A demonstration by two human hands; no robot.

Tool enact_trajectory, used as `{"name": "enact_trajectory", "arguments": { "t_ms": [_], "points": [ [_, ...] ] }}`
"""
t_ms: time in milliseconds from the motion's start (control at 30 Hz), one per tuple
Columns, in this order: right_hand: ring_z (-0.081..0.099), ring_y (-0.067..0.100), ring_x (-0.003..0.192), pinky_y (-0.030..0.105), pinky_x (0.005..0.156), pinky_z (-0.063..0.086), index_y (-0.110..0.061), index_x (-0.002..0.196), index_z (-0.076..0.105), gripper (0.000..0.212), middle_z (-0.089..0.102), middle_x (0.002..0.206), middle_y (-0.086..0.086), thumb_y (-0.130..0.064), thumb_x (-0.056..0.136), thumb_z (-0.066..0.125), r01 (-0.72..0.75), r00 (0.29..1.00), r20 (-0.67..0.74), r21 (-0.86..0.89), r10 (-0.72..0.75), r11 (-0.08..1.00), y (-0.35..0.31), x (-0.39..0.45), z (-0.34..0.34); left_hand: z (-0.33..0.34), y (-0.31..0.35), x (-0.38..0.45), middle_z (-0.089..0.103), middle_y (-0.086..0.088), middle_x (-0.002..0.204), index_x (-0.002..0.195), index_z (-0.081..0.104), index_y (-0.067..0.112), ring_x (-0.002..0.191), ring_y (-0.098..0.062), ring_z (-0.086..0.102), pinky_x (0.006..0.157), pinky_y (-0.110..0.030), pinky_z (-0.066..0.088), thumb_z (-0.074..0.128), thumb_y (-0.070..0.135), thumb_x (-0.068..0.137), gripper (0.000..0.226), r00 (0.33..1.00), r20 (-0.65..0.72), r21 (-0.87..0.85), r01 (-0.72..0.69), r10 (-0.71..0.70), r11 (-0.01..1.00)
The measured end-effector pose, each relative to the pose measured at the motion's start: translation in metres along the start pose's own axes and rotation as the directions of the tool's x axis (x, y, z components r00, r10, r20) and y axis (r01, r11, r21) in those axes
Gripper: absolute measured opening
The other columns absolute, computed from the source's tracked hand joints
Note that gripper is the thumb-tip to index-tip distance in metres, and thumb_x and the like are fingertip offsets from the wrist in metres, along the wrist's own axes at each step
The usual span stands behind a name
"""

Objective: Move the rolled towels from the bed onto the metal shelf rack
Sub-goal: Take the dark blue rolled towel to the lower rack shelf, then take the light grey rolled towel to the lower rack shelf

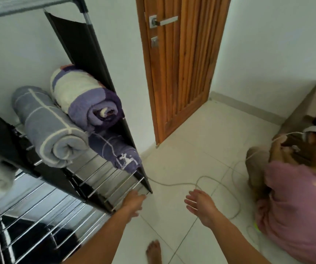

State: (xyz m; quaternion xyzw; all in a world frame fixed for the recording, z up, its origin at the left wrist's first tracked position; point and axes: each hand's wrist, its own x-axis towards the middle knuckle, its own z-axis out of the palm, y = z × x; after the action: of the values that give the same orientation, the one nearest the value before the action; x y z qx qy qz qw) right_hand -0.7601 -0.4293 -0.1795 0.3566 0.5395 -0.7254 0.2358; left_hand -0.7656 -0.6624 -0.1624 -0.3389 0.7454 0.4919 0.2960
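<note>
The left hand [134,203] reaches forward with the forearm stretched out, and it is just beside the front right corner of the metal shelf rack [103,180]; its fingers look relaxed and hold nothing, though motion blur hides whether they touch the rods. The right hand [201,206] is to the right of the rack corner, over the tiled floor [191,149]; its palm is open, the fingers are spread, and it is empty.

3 rolled towels lie on the rack: a grey towel [48,126] on the rods, a purple and white towel [84,100] stacked against the black side panel [88,54], and a purple deer towel [121,155] under it near the front edge; the front rods near the corner are bare.

Right of the rack, a white cable [197,184] loops across the floor; a seated person [296,197] is further right, and the wooden door [180,73] is behind.
</note>
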Motion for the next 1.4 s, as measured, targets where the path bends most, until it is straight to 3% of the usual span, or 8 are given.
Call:
{"name": "enact_trajectory", "arguments": {
  "t_ms": [200,400,533,767,1033,1167,1300,1400],
  "points": [
    [0.06,0.02,0.078,0.03,0.066,0.048,-0.008,0.102,0.057,0.011,0.061,0.089,0.01,-0.012,0.095,0.05,0.135,0.964,-0.26,0.291,-0.057,0.947,0.022,-0.088,-0.17,0.133,0.049,-0.078,0.062,-0.004,0.101,0.096,0.058,0.018,0.082,-0.018,0.061,0.069,-0.029,0.046,0.058,0.026,0.092,0.009,0.921,0.313,0.192,-0.302,0.233,0.934],
    [0.058,0.019,0.078,0.028,0.069,0.046,-0.009,0.1,0.057,0.012,0.062,0.089,0.009,-0.013,0.097,0.046,0.504,0.81,-0.574,0.575,-0.122,0.644,0.068,-0.223,-0.309,0.282,0.078,-0.191,0.06,0.002,0.084,0.088,0.058,0.022,0.073,-0.015,0.058,0.063,-0.025,0.041,0.055,0.021,0.093,0.006,0.637,0.676,0.235,-0.663,0.371,0.711],
    [0.06,0.019,0.082,0.03,0.076,0.049,-0.01,0.105,0.058,0.015,0.065,0.094,0.01,-0.013,0.097,0.046,0.681,0.684,-0.729,0.637,-0.002,0.361,0.147,-0.317,-0.353,0.379,0.043,-0.267,0.057,0.0,0.079,0.082,0.056,0.021,0.062,-0.012,0.052,0.055,-0.022,0.036,0.052,0.016,0.096,0.015,0.435,0.854,0.195,-0.776,0.285,0.6],
    [0.061,0.021,0.08,0.031,0.071,0.049,-0.009,0.1,0.061,0.014,0.066,0.093,0.012,-0.016,0.096,0.049,0.763,0.576,-0.782,0.619,0.237,0.189,0.274,-0.412,-0.398,0.481,-0.08,-0.39,0.06,0.004,0.089,0.089,0.058,0.022,0.071,-0.01,0.059,0.06,-0.024,0.043,0.055,0.026,0.095,0.008,0.212,0.977,0.207,-0.879,-0.038,0.429],
    [0.058,0.019,0.082,0.028,0.069,0.047,-0.01,0.095,0.059,0.015,0.067,0.086,0.009,-0.014,0.097,0.045,0.845,0.501,-0.786,0.535,0.362,-0.01,0.385,-0.462,-0.505,0.621,-0.187,-0.487,0.058,-0.004,0.111,0.116,0.057,0.013,0.099,-0.02,0.058,0.086,-0.039,0.05,0.058,0.031,0.093,0.029,0.27,0.92,0.368,-0.845,-0.285,0.388],
    [0.055,0.019,0.08,0.021,0.049,0.056,-0.01,0.084,0.055,0.02,0.059,0.089,0.011,-0.014,0.098,0.041,0.842,0.52,-0.741,0.528,0.425,-0.11,0.437,-0.488,-0.575,0.697,-0.244,-0.527,0.05,-0.004,0.121,0.125,0.051,0.011,0.111,-0.022,0.05,0.093,-0.041,0.045,0.058,0.029,0.093,0.037,0.333,0.887,0.435,-0.835,-0.32,0.338],
    [0.055,0.021,0.08,0.029,0.066,0.049,-0.002,0.111,0.055,0.02,0.056,0.093,0.015,-0.013,0.098,0.044,0.832,0.51,-0.718,0.553,0.474,-0.057,0.465,-0.51,-0.641,0.756,-0.285,-0.552,0.051,-0.003,0.119,0.104,0.052,0.016,0.109,-0.02,0.047,0.088,-0.036,0.041,0.059,0.029,0.091,0.02,0.349,0.883,0.442,-0.845,-0.314,0.302],
    [0.057,0.039,0.11,0.032,0.079,0.048,0.001,0.132,0.051,0.039,0.056,0.117,0.033,-0.014,0.096,0.051,0.766,0.514,-0.712,0.632,0.479,0.118,0.466,-0.515,-0.684,0.79,-0.299,-0.555,0.054,-0.005,0.123,0.115,0.051,0.015,0.105,-0.021,0.049,0.085,-0.036,0.04,0.061,0.034,0.087,0.036,0.382,0.882,0.452,-0.85,-0.275,0.27]
  ]
}}
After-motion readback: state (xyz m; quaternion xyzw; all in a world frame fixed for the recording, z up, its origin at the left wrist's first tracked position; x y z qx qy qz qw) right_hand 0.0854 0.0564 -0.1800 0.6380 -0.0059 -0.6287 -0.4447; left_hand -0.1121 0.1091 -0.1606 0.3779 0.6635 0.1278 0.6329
